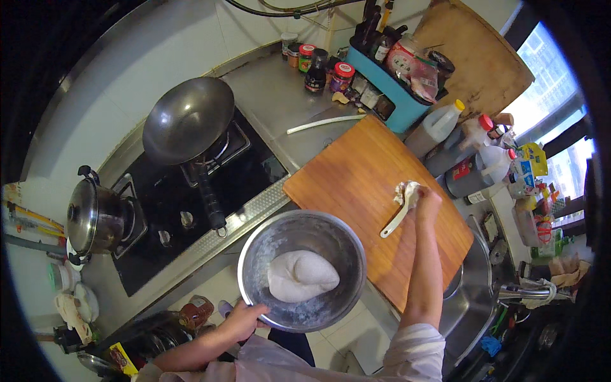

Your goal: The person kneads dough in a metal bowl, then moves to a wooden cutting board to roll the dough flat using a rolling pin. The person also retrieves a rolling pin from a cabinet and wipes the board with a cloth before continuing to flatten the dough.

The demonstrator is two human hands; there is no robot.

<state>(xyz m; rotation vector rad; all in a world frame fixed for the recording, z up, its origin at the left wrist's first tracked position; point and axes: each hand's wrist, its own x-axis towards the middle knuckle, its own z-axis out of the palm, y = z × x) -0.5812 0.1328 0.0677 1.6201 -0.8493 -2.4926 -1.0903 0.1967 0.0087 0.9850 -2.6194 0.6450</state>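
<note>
My left hand [242, 321] grips the near left rim of a stainless steel mixing bowl [351, 248], its thumb over the edge. Inside the bowl rests a pale, folded lump of dough [303, 277], and white flour dusts the wall. The bowl is held up over the floor in front of the wooden cutting board [343, 172]. Over the board's right part, my right hand [427, 205] is at the bowl end of a white spoon [396, 223]. White dough scraps [399, 191] lie beside it. The right fingers are partly hidden, so their grip is unclear.
A wok [191, 119] and a lidded steel pot [90, 215] stand on the black gas hob [152, 191]. A blue-green rack [386, 86] and several bottles [434, 129] border the board. The steel sink [470, 305] lies at right. A white strip [324, 124] rests on the counter.
</note>
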